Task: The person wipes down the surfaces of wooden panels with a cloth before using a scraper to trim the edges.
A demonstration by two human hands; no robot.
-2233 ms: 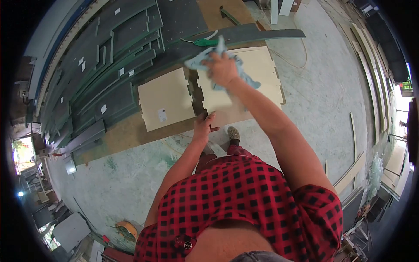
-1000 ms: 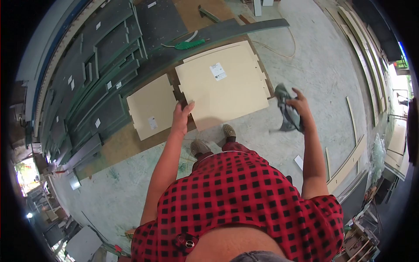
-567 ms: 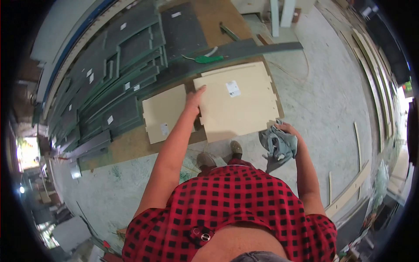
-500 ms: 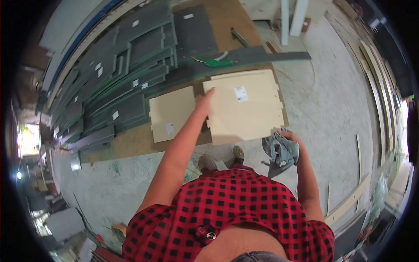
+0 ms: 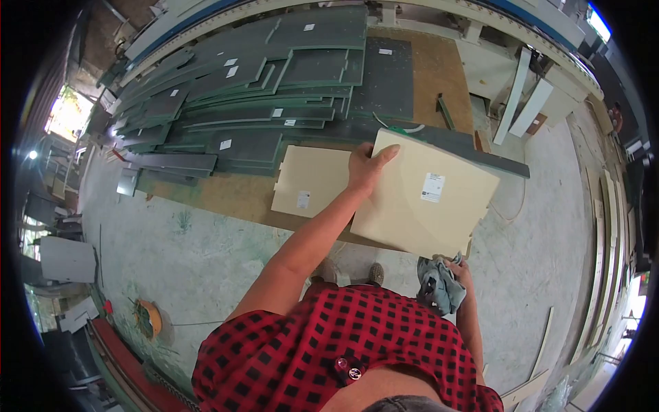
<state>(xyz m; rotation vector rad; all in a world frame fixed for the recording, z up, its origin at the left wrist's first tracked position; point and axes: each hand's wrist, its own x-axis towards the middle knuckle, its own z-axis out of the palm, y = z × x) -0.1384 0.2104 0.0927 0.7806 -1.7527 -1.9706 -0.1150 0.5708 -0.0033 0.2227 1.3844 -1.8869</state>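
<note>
My left hand (image 5: 371,169) grips the left edge of a cream panel (image 5: 419,206), thumb on its top face and fingers out of sight beneath. The panel is tilted and bears a white label (image 5: 432,187). In my right hand (image 5: 461,269) is a bunched grey-blue cloth (image 5: 439,287), right at the panel's near edge. To the left, partly behind my forearm, a second cream panel (image 5: 312,177) with a label lies on the brown board (image 5: 185,199). A green-handled tool (image 5: 397,130) shows just past the panel's far edge.
Stacks of dark grey panels with green edges (image 5: 233,82) cover the far left. A long dark strip (image 5: 494,163) reaches out to the right beyond the board. Two pale posts (image 5: 532,110) stand at the back right, and long strips (image 5: 604,254) lie along the right side.
The held panel has come up off the board and tilted, with my left hand at its edge. My right hand and the cloth stay by its near edge. The view has shifted.
</note>
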